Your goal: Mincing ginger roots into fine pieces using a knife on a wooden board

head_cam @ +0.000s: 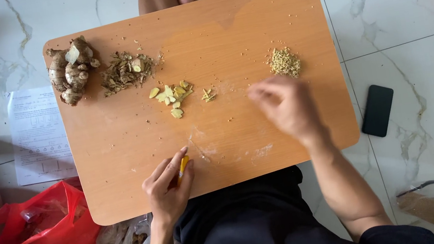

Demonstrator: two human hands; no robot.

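Left hand (168, 189) gripping yellow-handled knife (183, 162) at near edge of counter (118, 155), blade thin, looking sharp; taking by handle only. Right hand (284, 106) hovering blurred, fingers loosely curled, seemingly empty, near minced ginger (284, 62). Ginger slices (172, 95) lying centre-left: light, damp, slippery.

R hand (284, 106) motion-blurred; yellow tool (183, 165) mostly hidden in L hand (168, 189).

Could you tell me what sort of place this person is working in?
Probably a home, with food being prepared at floor level: a low wooden table stands on a marble-look tiled floor, with ginger root and a phone nearby.
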